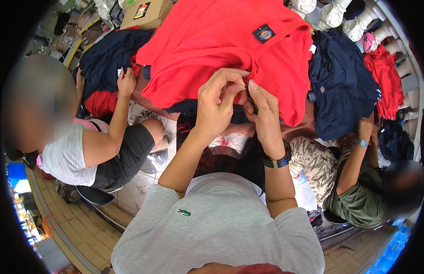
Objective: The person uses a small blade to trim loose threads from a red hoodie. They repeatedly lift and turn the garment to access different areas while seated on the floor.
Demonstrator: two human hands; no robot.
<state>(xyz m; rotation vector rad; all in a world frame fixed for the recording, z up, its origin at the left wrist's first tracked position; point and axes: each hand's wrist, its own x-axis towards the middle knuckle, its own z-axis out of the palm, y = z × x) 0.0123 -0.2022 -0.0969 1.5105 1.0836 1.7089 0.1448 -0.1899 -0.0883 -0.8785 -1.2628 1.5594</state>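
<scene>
A large red garment (221, 50) with a dark square patch (264, 33) is spread before me and hangs over the near edge of the work surface. My left hand (222, 98) is closed, thumb and fingers pinching a raised edge of the red cloth. Close against it, my right hand (265, 109) is closed round a small dark tool (251, 99) that looks like thread snips. Its blades are mostly hidden by my fingers, so whether they touch the cloth I cannot tell.
Navy garments (342, 82) lie to the right, handled by a seated person in a green shirt (364, 201). Another person in a grey top (66, 148) works on dark cloth (109, 59) at left. Beyond are a cardboard box (159, 13) and white thread cones (332, 16).
</scene>
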